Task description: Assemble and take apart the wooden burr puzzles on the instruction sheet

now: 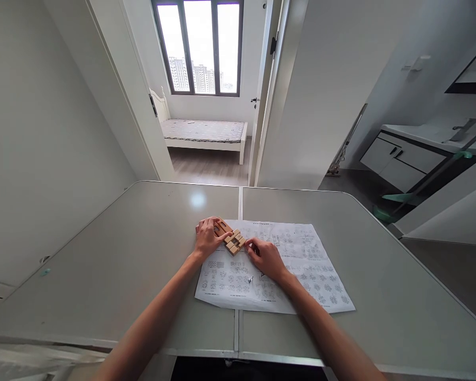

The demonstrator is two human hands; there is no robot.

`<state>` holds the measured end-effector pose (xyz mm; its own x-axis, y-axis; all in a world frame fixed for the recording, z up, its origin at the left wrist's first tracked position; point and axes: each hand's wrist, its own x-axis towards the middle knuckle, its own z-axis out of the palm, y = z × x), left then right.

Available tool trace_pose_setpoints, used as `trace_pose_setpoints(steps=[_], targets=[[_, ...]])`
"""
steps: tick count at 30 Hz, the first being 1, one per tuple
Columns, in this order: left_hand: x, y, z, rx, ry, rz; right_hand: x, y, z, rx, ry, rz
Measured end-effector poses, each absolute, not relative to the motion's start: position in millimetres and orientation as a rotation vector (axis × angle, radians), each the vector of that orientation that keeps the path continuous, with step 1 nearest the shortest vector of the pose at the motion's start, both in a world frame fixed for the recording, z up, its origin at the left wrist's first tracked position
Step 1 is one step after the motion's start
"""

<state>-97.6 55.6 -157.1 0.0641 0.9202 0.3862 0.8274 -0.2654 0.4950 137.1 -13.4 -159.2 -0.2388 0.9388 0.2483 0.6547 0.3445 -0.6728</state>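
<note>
A puzzle of pale interlocking wooden blocks (pixel 235 242) sits above the printed sheet, joined to or resting against a reddish-brown slotted wooden piece (pixel 223 226). My left hand (pixel 208 237) wraps around the brown piece from the left, its thumb reaching onto the pale blocks. At the right corner of the blocks, the curled fingertips of my right hand (pixel 266 257) pinch the edge. The fingers hide part of the brown piece. Beneath both hands lies a creased white paper sheet (pixel 325 267) printed with rows of small diagrams.
A small silvery object (pixel 250 280) lies on the sheet. The grey-green table (pixel 162 211) has a metal seam (pixel 236 330) down its middle and a metal-trimmed edge. Beyond it are a doorway, a bed (pixel 204 130) and a window; a sink cabinet (pixel 404 156) stands at right.
</note>
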Motion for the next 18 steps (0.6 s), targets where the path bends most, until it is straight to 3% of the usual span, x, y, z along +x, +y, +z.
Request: trace_pose_setpoints(steps=[18], targets=[[-103.5,50.2,-150.4,2.265,2.009,0.809,137.2,-13.1,-159.6,-1.387,-1.979,0.596]])
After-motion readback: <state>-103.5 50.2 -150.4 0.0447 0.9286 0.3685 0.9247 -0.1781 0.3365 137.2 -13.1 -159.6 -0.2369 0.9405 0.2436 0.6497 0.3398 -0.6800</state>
